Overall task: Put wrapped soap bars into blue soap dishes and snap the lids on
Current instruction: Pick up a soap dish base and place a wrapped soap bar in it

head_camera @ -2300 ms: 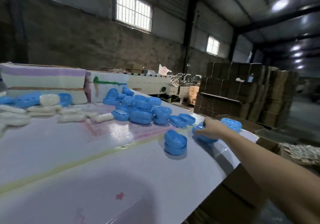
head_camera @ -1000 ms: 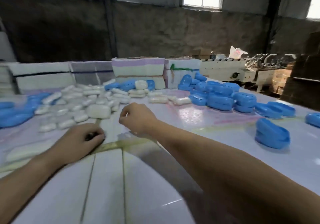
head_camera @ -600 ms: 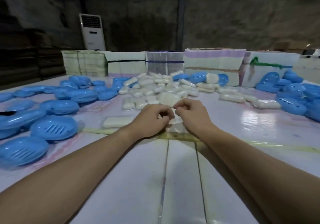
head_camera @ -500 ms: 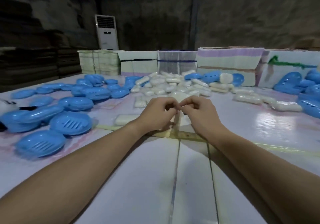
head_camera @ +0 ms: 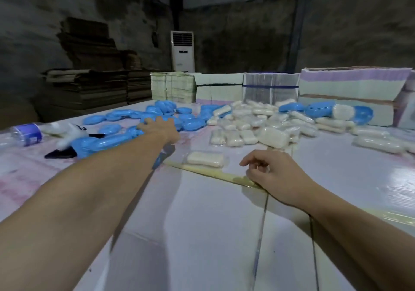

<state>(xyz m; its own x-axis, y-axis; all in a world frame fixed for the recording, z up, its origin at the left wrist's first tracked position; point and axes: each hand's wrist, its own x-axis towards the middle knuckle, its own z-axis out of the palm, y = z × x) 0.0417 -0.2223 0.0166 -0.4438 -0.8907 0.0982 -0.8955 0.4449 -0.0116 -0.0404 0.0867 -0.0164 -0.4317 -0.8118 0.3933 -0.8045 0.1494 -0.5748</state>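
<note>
One wrapped soap bar lies alone on the white table, between my two hands. My left hand reaches far forward, its fingers stretched out over a blurred heap of blue soap dishes at the middle left. My right hand rests on the table beside a yellow tape seam, fingers loosely curled with nothing visible in them. A big pile of wrapped soap bars lies beyond the single bar. More blue dishes lie at the back right.
A clear bottle with a purple label and a flat black object lie at the far left. Stacks of flat cartons line the table's back edge. Cardboard piles and a white floor air conditioner stand behind.
Both hands were pinched together over a wrapper in front of me. They have parted: the left has swung out to the blue dishes, the right has dropped onto the table. The view turned left.
</note>
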